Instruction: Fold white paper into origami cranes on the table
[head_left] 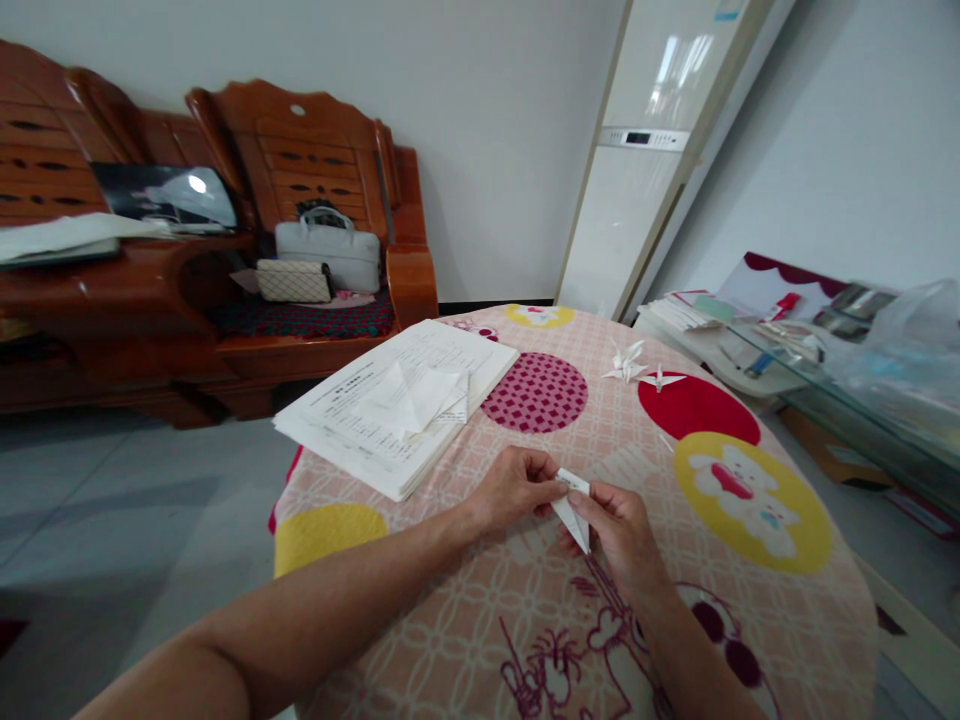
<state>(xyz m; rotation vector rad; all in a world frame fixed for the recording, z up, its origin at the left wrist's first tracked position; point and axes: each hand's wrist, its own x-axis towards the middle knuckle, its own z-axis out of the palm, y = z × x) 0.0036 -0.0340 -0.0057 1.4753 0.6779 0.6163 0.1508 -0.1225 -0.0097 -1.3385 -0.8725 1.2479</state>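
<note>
A small piece of white paper (576,522), folded into a narrow kite shape with a point toward me, is held between my two hands above the table. My left hand (517,487) pinches its upper left edge between thumb and fingers. On the right side, my right hand (619,525) grips the same folded paper, thumb on top and the fingers partly hidden beneath. Folded paper cranes (626,362) lie together farther back on the cloth, and another paper crane (660,379) rests beside them on a red circle.
A stack of printed sheets (352,425) with loose white paper pieces (420,398) on top lies at the table's left. The round table wears a patterned cloth (450,610). A cluttered glass-topped stand (832,380) is at right, a wooden sofa (315,140) behind left.
</note>
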